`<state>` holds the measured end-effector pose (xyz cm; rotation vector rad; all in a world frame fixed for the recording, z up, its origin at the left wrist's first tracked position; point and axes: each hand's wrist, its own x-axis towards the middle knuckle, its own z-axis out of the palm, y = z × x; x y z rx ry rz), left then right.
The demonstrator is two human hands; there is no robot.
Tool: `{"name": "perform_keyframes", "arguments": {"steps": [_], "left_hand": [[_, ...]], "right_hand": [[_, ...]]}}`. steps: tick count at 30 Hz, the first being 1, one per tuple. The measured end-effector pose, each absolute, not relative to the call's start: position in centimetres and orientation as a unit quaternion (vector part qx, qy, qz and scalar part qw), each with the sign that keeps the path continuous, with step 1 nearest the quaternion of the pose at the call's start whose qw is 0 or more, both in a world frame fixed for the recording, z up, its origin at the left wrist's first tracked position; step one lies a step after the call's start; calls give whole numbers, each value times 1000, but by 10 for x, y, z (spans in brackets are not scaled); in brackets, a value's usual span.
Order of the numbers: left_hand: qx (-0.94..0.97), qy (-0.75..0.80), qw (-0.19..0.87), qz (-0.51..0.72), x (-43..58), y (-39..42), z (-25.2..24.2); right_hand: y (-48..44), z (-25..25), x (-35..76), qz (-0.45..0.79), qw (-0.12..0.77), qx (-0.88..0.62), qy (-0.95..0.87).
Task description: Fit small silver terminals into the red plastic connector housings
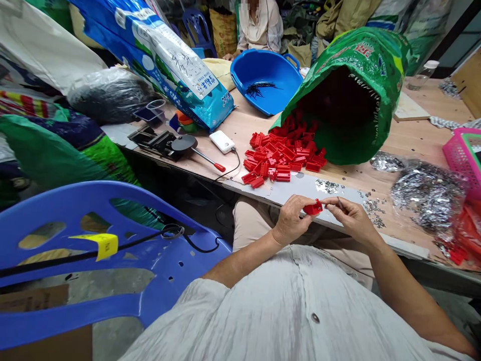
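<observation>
Between the thumb and fingers of my left hand (294, 219) is a red plastic part (313, 207), held at the table's front edge. My right hand (350, 218) is at the right side of that part, its fingers pinched together with a forefinger reaching to it. A small dark piece shows at its fingers, too small to name. Just beyond my hands, small metal pieces (327, 186) lie on a grey strip, and more metal bits (375, 210) are scattered to the right. A heap of red plastic parts (280, 155) spills from a green sack (391, 65).
Behind the heap stands a blue basin (266, 80) with dark strands inside. A lever tool (184, 145) and a white device (222, 142) with a cable lie left. Bagged metal pieces (428, 193) and a pink basket (460, 155) are right. A blue chair (161, 281) stands left; another person (260, 27) sits opposite.
</observation>
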<state>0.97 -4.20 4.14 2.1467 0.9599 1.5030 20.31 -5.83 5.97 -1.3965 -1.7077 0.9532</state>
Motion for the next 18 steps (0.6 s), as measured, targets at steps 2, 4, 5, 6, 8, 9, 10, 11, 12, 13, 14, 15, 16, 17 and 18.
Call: {"name": "perform_keyframes", "arguments": {"steps": [2, 4, 5, 6, 8, 9, 10, 11, 12, 13, 14, 15, 16, 17, 18], "left_hand": [[758, 331, 172, 535, 9, -43, 42], [760, 326, 175, 534, 9, -43, 43], [761, 325, 178, 532, 9, -43, 42], [763, 325, 180, 529, 9, -44, 42], [767, 322, 185, 524, 10, -45, 42], [769, 319, 188, 522, 10, -46, 41], [770, 317, 191, 520, 11, -47, 40], [771, 314, 195, 518, 11, -48, 39], [772, 313, 197, 517, 12, -49, 39], [773, 312, 198, 516, 13, -50, 38], [773, 313, 199, 515, 13, -51, 37], [773, 313, 199, 515, 14, -52, 36], [772, 314, 200, 516, 14, -52, 36], [771, 315, 202, 515, 14, -53, 35], [770, 316, 206, 515, 14, -53, 35]], "right_hand": [[-57, 58, 206, 381, 370, -560, -636], [-56, 57, 205, 390, 379, -559, -626], [-56, 57, 204, 398, 380, -554, -624], [-56, 57, 202, 410, 381, -548, -622], [-55, 57, 198, 440, 382, -534, -613], [-55, 58, 197, 455, 383, -526, -608], [-54, 57, 196, 468, 384, -518, -604], [-54, 57, 196, 478, 384, -512, -602], [-54, 56, 195, 487, 380, -506, -602], [-53, 55, 196, 494, 376, -501, -603], [-53, 53, 196, 501, 370, -498, -603], [-53, 52, 196, 508, 366, -496, -601], [-53, 50, 196, 515, 364, -495, -597], [-54, 49, 197, 522, 364, -496, -591], [-55, 48, 197, 528, 364, -497, -585]]}}
